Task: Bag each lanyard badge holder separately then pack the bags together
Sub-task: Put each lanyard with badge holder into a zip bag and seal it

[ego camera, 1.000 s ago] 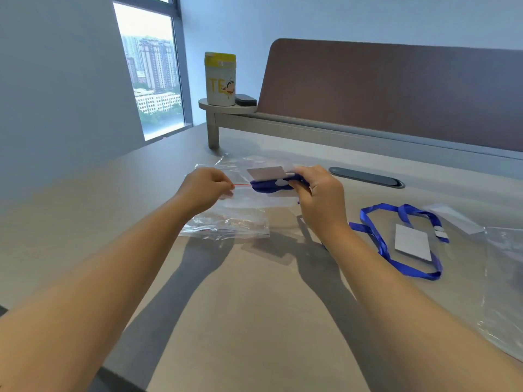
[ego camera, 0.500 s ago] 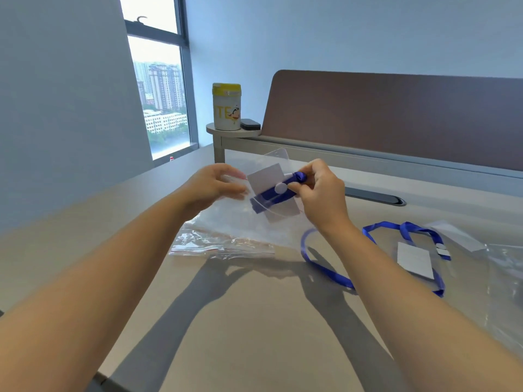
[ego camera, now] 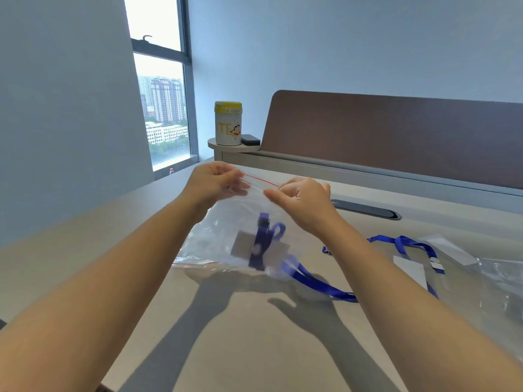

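Since 0.5 s ago badge holder [ego camera: 256,247] dropped inside raised zip bag [ego camera: 226,236]; left hand [ego camera: 210,181] and right hand [ego camera: 301,198] fingers pinch its red-lined mouth; lanyard apparently bunched, may snag seal.

Two bare forearms and two bare hands, seen from above the person's own head.

Both arms are uncovered from the lower edge of the view up to the wrists; no sleeve edge shows on either one. The left hand [ego camera: 210,181] and the right hand [ego camera: 304,203] carry no gloves, and nothing worn shows on the fingers or wrists that face the camera. The forearms look broad near the lower edge and narrow toward the wrists, as a wide-angle lens draws them. The fingernails that show are short.
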A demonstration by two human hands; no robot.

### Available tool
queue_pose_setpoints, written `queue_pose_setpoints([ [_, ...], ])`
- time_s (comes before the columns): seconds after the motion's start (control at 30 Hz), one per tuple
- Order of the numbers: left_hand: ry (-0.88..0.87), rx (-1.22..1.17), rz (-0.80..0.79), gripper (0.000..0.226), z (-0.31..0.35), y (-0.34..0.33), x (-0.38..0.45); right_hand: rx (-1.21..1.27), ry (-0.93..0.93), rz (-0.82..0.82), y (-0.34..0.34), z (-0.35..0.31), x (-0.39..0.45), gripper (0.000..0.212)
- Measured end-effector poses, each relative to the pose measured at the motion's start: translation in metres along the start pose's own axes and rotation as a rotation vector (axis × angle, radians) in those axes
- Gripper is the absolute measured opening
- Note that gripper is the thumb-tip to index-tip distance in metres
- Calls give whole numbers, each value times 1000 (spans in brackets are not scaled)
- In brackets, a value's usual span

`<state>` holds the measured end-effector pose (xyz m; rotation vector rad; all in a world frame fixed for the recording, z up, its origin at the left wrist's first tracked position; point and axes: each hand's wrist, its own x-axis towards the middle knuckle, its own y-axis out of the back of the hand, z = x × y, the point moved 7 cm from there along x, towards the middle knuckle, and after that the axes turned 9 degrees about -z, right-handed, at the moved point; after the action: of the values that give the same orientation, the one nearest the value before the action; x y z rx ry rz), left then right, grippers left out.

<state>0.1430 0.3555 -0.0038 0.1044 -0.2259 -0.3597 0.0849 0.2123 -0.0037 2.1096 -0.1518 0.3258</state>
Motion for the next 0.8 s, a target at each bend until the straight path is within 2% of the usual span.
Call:
queue_pose_setpoints([
  [0.13,-42,175,-55,18,9,-8,-5,-166,-13,46,1,-8,2,36],
  [0.23,-59,238,-92,18,14,-9,-12,-32,2,34,-4,-15,3,48],
  [0.33,-61,274,-110,18,16,-5,-20,107,46,-19,-8,-24,0,32],
  [0.47,-64,295,-41,17,19,14,-28,202,72,5,-5,-32,-7,24],
  [0.57,-65,371,-1,6,22,21,-33,215,77,14,-5,-37,-11,24],
  [0.8,-137,551,54,19,27,24,-44,207,58,5,-9,-43,-17,24],
])
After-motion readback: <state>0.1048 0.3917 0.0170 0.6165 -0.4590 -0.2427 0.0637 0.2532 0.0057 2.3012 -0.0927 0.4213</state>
